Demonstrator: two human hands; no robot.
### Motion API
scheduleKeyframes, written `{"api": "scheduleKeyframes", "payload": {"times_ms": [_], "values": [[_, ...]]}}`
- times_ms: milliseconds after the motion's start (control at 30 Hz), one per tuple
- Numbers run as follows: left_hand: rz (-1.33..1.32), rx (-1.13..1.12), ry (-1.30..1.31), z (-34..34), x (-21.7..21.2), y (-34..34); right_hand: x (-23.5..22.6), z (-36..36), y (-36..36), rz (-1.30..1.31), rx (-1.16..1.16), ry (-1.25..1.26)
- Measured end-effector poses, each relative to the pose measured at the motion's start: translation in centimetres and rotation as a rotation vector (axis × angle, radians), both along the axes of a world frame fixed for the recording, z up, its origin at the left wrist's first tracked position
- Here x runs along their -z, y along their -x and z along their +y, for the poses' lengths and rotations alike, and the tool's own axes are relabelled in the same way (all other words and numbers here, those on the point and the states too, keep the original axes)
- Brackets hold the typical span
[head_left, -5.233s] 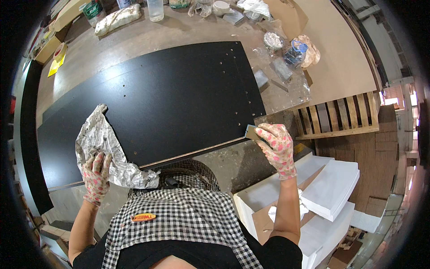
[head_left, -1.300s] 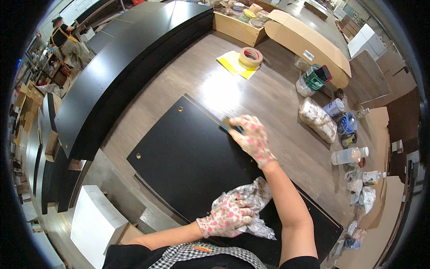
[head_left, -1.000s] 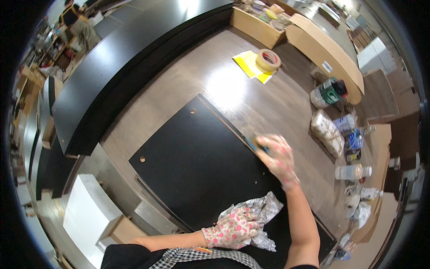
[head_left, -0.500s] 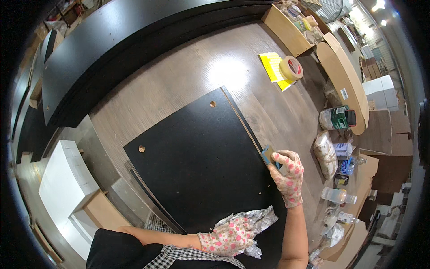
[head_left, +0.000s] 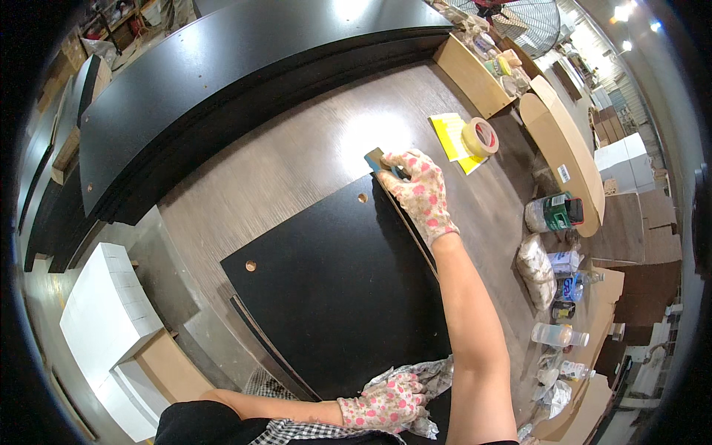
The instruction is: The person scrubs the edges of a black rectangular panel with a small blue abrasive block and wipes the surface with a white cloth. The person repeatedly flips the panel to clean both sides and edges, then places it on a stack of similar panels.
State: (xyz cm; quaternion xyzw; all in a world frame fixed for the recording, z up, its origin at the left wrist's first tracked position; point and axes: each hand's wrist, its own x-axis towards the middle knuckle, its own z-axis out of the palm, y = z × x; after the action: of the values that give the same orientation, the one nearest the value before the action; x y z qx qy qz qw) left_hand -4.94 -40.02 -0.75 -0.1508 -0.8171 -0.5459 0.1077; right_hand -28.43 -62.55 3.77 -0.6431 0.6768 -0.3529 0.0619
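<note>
"Fingers of the left hand [head_left: 382, 404], how did they lie?"

"Loosely spread over a crumpled silvery cloth [head_left: 439, 374], on the near part of the black panel [head_left: 334, 285] on the table [head_left: 285, 174]; I couldn't tell whether they gripped it."

"And the right hand [head_left: 421, 194]?"

"It was closed around a small block [head_left: 375, 159] at the panel's far right corner."

"What lay beyond?"

"A tape roll [head_left: 470, 138], far right."

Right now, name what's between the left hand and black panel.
In the head view, a crumpled silvery sheet lies between left hand and black panel.
</note>
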Motion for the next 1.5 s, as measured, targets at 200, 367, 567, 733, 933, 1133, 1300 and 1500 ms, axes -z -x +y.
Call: {"api": "scheduleKeyframes", "payload": {"times_ms": [200,367,567,733,933,1133,1300,1500], "values": [[0.068,-0.083,-0.092,1.7,1.1,0.1,0.3,1.1,0.6,0.064,0.041,-0.064],[-0.01,-0.053,-0.043,2.0,1.5,0.7,-0.8,0.0,-3.8,0.31,-0.063,0.001],[-0.093,-0.156,0.007,2.6,1.5,0.1,0.0,0.2,-19.4,0.157,-0.423,0.137],[-0.488,0.07,0.072,1.2,0.1,-1.2,-1.7,0.5,-23.9,0.16,-0.61,0.088],[-0.038,-0.015,0.188,-1.6,-2.6,-0.5,-2.4,6.4,-5.8,0.06,-0.009,0.192],[-0.108,0.075,0.223,-2.4,-3.6,-0.2,-0.6,15.8,0.0,0.065,0.197,-0.074],[-0.048,0.019,0.233,-2.3,-3.6,0.0,-0.2,30.2,1.6,0.088,0.323,-0.16],[-0.063,0.032,0.255,-2.1,-4.1,0.7,-4.9,46.7,1.2,-0.018,0.782,-0.343]]}}
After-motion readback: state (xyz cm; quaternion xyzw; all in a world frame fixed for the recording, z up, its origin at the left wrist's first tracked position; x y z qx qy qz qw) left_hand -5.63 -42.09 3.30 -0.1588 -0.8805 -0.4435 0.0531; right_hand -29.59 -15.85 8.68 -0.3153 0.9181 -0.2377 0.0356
